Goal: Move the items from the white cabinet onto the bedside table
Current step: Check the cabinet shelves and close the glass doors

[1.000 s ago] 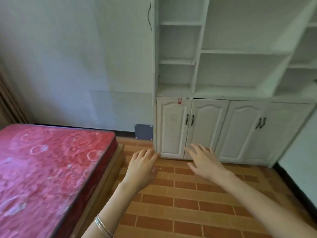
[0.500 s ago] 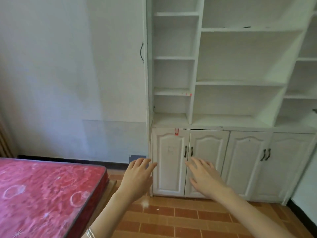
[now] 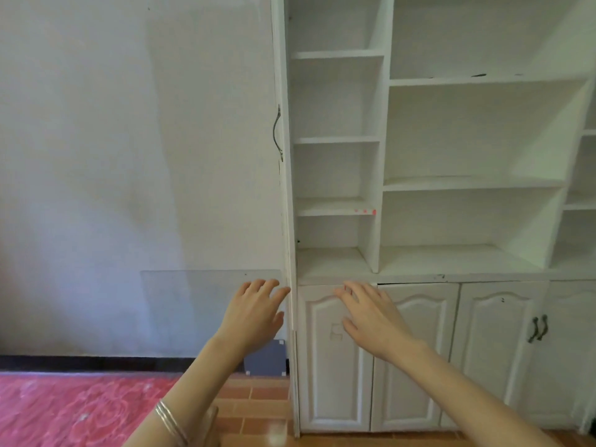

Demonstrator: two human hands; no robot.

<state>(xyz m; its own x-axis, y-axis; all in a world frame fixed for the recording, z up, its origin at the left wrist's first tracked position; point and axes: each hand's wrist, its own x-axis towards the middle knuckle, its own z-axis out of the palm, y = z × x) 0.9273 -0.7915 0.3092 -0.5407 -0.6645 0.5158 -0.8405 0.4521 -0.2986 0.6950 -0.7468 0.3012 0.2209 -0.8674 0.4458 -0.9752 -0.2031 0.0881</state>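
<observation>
White paint covers the cabinet (image 3: 383, 124), which fills the right half of the view and stands against a pale wall (image 3: 129, 140). Its upper part is open shelving in a narrow column and wider bays. Its lower part is a row of shut panelled doors, and anything behind them is hidden. A few small red marks (image 3: 366, 211) sit on the front edge of one narrow shelf. A pair of dark curved handles (image 3: 538, 329) shows on the doors further right. A tall door seen edge-on runs down the cabinet's left side and carries a curved metal handle (image 3: 277, 133).

Both hands are raised in front of the cabinet's lower left corner and hold nothing. The left hand (image 3: 253, 314) has its fingers straight and loosely together, pointing up. It lies over the wall just beside the cabinet's left edge. Thin metal bangles (image 3: 171, 422) circle that wrist. The right hand (image 3: 374, 317) is spread wide, palm away. Its fingertips are at the top of the leftmost lower door (image 3: 325, 382), just under the ledge of the bottom shelf. Whether it touches the door cannot be told.

Low on the wall, a grey plate (image 3: 267, 359) shows just beside the left forearm. A red patterned mattress (image 3: 74, 411) fills the lower left corner, and orange-brown floor tiles (image 3: 254, 401) lie between it and the cabinet.
</observation>
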